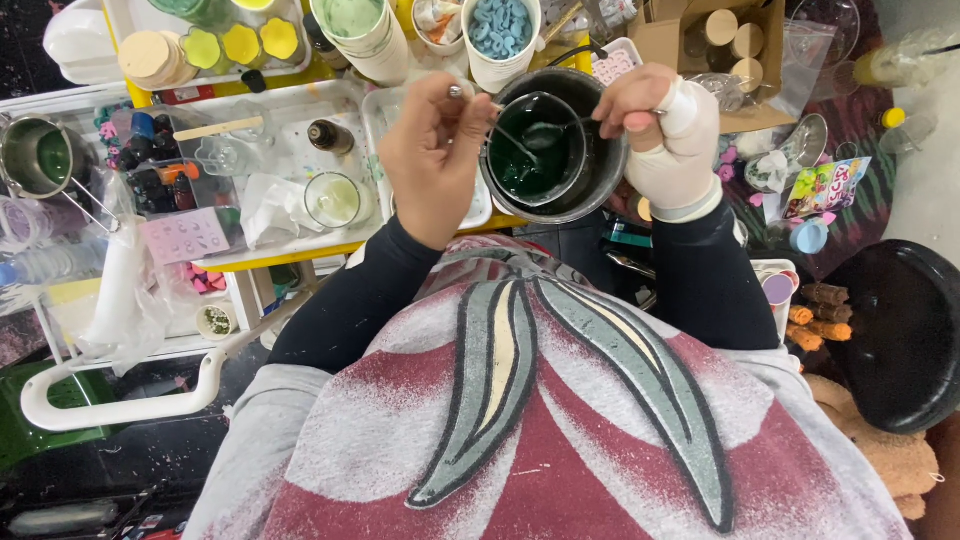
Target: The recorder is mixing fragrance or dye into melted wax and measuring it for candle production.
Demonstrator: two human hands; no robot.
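left hand [435, 155]: bare, fingers pinched together on the upper end of a thin metal stirring rod [505, 132], just left of the pot.
right hand [665, 125]: partly wrapped in a white bandage or glove, thumb and fingers closed on the handle of a metal spoon [548, 132].
rod: slants down and right from the left-hand pinch, its tip in the liquid.
spoon: bowl sits left of the right-hand grip, over the liquid, close to the rod.
pot: round dark metal pot [600, 165] holding a smaller cup of dark green liquid [530, 165], lying between the two grips.
left of the left grip: white plastic tray [275, 150] with a clear glass cup [333, 198] and a small brown bottle [328, 137].
beyond the grips: white tub of pale blue pieces [500, 30].
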